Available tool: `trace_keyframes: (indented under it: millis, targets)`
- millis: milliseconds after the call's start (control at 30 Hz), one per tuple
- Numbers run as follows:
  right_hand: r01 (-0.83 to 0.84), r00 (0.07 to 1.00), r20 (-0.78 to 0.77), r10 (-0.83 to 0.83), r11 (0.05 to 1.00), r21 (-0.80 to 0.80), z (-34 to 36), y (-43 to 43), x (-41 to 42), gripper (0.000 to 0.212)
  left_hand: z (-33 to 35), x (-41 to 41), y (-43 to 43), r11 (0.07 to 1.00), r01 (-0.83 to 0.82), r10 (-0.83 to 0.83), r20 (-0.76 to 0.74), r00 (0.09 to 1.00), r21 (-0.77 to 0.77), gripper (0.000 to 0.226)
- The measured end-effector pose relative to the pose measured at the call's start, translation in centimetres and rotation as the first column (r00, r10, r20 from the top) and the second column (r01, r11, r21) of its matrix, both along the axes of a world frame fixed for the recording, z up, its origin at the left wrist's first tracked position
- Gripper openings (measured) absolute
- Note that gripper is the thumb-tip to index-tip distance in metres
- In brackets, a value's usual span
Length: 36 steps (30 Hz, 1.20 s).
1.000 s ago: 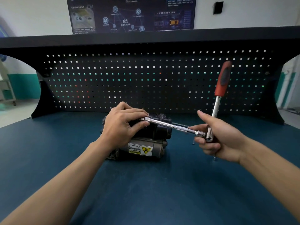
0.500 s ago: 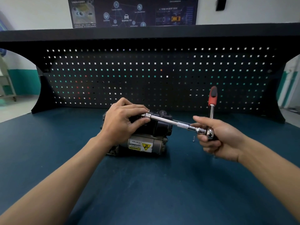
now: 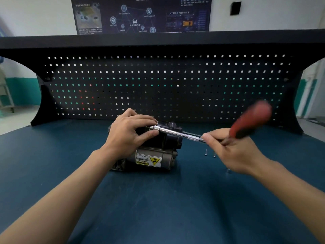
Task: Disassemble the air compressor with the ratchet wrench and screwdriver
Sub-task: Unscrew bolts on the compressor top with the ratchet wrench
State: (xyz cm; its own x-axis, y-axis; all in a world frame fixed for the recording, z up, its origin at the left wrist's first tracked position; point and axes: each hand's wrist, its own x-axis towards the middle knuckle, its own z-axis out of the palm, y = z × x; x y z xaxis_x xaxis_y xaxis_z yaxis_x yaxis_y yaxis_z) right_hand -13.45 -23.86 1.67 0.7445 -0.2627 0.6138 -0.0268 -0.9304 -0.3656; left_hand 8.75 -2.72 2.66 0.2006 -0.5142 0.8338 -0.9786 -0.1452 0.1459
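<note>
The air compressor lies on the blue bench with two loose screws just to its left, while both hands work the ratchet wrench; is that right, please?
Not quite: in the head view the two loose screws lie right of the air compressor, by the right hand. The rest holds: it lies on the blue bench, and the left hand also holds the ratchet wrench.

Place: a workshop is shown | Bench: a blue-topped workbench (image 3: 52,173) is backed by a black pegboard panel (image 3: 158,81) under a black shelf (image 3: 158,41) | Wall: a car-technology poster (image 3: 140,14) is hung | Work: a ratchet wrench (image 3: 175,133) is applied to an air compressor (image 3: 168,155); loose screws (image 3: 206,152) are laid beside it.
</note>
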Motion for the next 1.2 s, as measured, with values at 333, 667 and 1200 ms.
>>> trace_keyframes:
  millis: [333,667,1200]
  targets:
    - [0.13,0.991,0.085,-0.104,0.895,-0.426,-1.7,-1.7,0.9,0.034,0.0,0.1,0.1,0.999,-0.018,0.016,0.066,0.998,0.034,0.024]
    - [-0.138,0.99,0.086,0.109,0.674,0.726,0.7,0.6,1.1,0.044,-0.8,0.6,-0.3,0.998,0.003,0.004,0.124,0.992,-0.058,0.032]
    - [-0.07,0.984,0.066,0.167,0.019,0.997,1.7,1.3,0.9,0.045,-1.2,1.0,-0.6,0.995,0.009,0.005,0.144,0.99,-0.096,0.027]
